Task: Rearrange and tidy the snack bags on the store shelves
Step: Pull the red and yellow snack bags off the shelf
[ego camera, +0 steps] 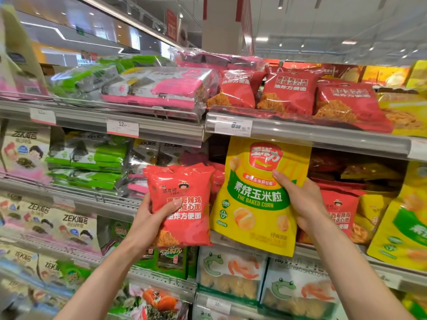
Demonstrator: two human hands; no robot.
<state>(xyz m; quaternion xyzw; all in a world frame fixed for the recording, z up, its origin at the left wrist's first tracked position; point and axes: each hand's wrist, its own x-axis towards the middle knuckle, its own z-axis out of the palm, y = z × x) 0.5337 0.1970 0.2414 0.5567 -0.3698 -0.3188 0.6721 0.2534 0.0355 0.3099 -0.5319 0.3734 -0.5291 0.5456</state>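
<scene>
Head view: left hand [147, 218] grips red noodle bag [182, 204], right hand [302, 204] yellow corn bag [258, 195]; both look light, crinkly, best held by edges.

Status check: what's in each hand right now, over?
Left hand grips red noodle snack bag. Right hand grips yellow baked corn bag. Both held off the shelf; nothing blocking.
</scene>
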